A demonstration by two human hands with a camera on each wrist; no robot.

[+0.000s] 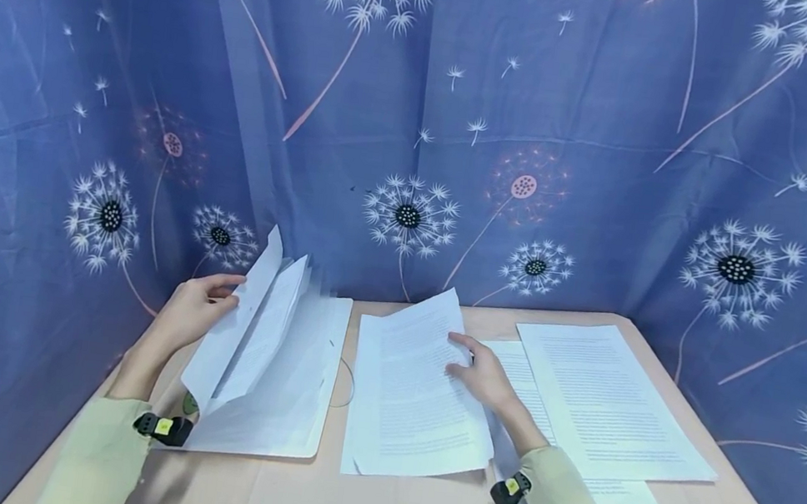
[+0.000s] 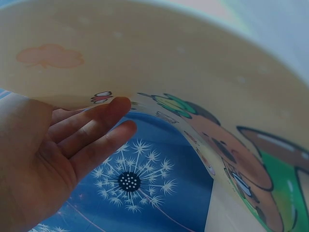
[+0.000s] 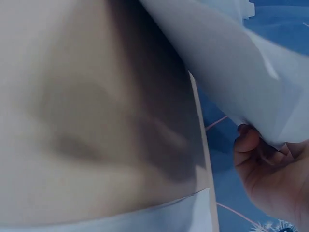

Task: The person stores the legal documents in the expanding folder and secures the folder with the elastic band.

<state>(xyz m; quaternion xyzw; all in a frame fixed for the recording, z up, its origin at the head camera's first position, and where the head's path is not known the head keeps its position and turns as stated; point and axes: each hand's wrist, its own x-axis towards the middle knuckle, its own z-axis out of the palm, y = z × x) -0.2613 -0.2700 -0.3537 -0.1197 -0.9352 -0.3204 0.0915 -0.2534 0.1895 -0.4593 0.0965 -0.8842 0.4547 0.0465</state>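
Note:
At the left, a booklet (image 1: 301, 408) with white inner leaves lies spread, its cover and some leaves raised. Cartoon animals and a pink cloud decorate the outside of the cover (image 2: 159, 58). My left hand (image 1: 194, 312) holds this cover by its outer edge; in the left wrist view its fingers (image 2: 91, 133) lie along the printed side, the thumb hidden. Right of the booklet are printed sheets (image 1: 412, 396). My right hand (image 1: 483, 373) pinches their right edge, lifting it in a curve. The right wrist view shows the raised paper (image 3: 227, 67) from beneath, the fingertips curled at its edge.
On the right, another printed stack (image 1: 620, 396) lies slanted over more sheets (image 1: 626, 498). A thin loop (image 1: 351, 384) shows beside the booklet's right edge. The light wooden table (image 1: 320, 502) is bounded by a blue dandelion curtain (image 1: 348, 212) behind and at both sides.

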